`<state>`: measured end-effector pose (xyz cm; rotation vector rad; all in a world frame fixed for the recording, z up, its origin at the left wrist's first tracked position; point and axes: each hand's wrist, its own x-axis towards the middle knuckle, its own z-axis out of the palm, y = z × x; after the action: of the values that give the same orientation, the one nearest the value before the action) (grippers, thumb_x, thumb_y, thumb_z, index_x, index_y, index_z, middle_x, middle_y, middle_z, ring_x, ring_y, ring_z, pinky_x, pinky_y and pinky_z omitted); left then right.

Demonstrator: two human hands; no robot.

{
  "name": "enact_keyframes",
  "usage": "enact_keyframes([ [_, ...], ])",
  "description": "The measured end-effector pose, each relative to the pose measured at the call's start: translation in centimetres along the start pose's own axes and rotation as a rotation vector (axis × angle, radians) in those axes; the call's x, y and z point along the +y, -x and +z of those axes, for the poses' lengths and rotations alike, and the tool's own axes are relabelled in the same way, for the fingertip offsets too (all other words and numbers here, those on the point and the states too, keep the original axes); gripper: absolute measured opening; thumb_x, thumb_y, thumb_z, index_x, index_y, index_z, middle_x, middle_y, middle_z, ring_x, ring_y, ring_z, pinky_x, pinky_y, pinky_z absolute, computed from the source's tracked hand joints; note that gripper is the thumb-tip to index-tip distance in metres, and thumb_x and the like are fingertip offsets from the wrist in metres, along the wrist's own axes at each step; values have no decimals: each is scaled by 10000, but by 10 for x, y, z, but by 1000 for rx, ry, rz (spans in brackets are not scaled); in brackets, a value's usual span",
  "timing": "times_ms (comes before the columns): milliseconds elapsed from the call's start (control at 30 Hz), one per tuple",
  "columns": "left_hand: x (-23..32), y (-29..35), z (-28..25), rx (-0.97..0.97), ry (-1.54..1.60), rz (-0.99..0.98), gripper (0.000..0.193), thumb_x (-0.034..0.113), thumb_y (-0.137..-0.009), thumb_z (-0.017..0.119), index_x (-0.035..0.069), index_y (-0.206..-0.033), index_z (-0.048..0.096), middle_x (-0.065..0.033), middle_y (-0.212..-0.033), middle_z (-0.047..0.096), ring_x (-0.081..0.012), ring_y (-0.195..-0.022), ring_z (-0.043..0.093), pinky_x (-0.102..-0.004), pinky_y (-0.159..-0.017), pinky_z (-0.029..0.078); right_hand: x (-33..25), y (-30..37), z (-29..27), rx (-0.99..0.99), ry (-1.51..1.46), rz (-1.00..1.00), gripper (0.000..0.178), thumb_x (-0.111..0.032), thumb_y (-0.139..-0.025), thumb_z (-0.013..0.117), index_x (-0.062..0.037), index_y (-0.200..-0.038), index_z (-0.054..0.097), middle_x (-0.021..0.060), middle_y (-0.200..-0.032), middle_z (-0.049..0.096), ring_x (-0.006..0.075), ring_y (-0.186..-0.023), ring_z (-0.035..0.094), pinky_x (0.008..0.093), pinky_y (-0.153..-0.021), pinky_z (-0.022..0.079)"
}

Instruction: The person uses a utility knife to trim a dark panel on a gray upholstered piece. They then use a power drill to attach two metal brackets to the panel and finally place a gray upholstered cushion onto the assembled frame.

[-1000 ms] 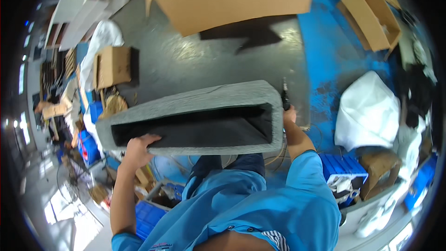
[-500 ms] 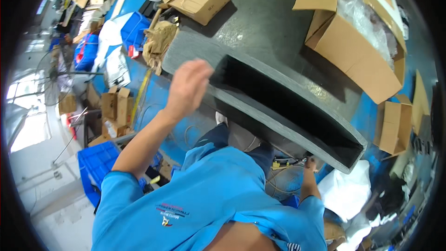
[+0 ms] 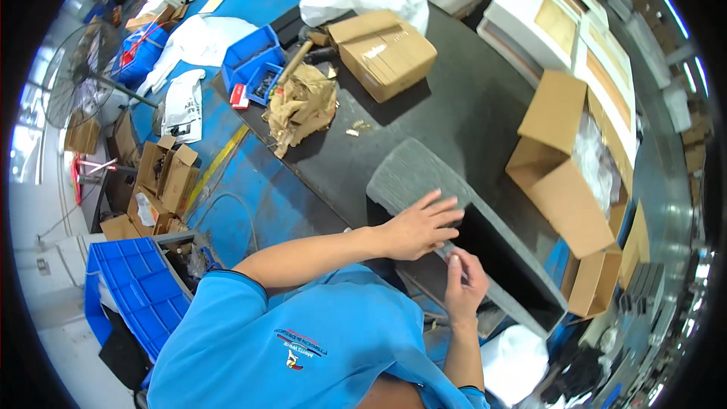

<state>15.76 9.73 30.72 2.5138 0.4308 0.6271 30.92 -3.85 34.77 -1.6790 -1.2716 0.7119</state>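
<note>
A long grey fabric-covered box [image 3: 409, 170] with a dark hollow inside lies slantwise on the dark tabletop, with a solid grey end at its left. My left hand [image 3: 420, 227] is open, fingers spread, over the near wall where the hollow begins. It looks to be resting lightly there; touch is hard to judge. Just right of it, my right hand [image 3: 467, 288] has thumb and fingers pinched together at the near wall's upper edge. Whatever lies between those fingertips is too small or hidden to make out.
Beyond the box, the dark table [image 3: 469, 98] holds a closed carton [image 3: 386, 53], crumpled brown paper [image 3: 303, 106], and small metal pieces [image 3: 358, 128]. An open carton with clear plastic wrap [image 3: 598, 159] stands right. Blue crates [image 3: 140, 280] are at lower left, a white bag [image 3: 515, 363] at lower right.
The grey box now appears lower and further right in view. My left hand has come down and right onto its near wall, and my right hand has moved from its right end to beside the left.
</note>
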Motion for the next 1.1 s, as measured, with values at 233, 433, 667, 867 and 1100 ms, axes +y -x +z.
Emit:
enact_keyframes([
  [233,-81,67,-81,447,114,-355,197,117,-890,639,77,-1074,697,-77,-861,697,-275,-853,675,-384,-767,526,-17,-76,53,-47,-16,-24,138,-76,-942,647,23,-1030,686,89,-894,692,137,-810,658,267,-759,514],
  [433,-277,123,-152,383,433,-837,215,164,-987,528,34,-1084,671,-49,-803,695,-125,-748,651,-303,-716,523,-44,-138,138,-9,219,-100,231,-41,-901,649,17,-1124,644,148,-1098,658,235,-991,640,326,-877,501],
  [667,-626,173,-232,480,-79,-1113,238,208,-890,539,98,-1019,705,-174,-919,705,-397,-906,666,-491,-797,525,-48,-182,217,153,829,101,590,-182,-926,646,54,-1416,417,250,-1447,431,411,-1349,410,472,-1143,297],
  [867,-854,168,-284,96,-365,-1283,287,151,-859,562,35,-1103,659,-221,-1136,674,-376,-1048,669,-489,-898,542,-72,-221,253,262,1314,251,804,-626,-924,550,32,-1384,504,253,-1325,574,422,-1234,534,495,-1033,422],
  [1100,-984,182,-290,54,-657,-1447,879,320,-746,834,57,-1414,327,-291,-1413,437,-496,-1269,480,-525,-1044,446,-59,-221,257,256,1379,389,835,-531,-917,637,57,-1455,388,284,-1443,456,438,-1343,427,481,-1121,344],
])
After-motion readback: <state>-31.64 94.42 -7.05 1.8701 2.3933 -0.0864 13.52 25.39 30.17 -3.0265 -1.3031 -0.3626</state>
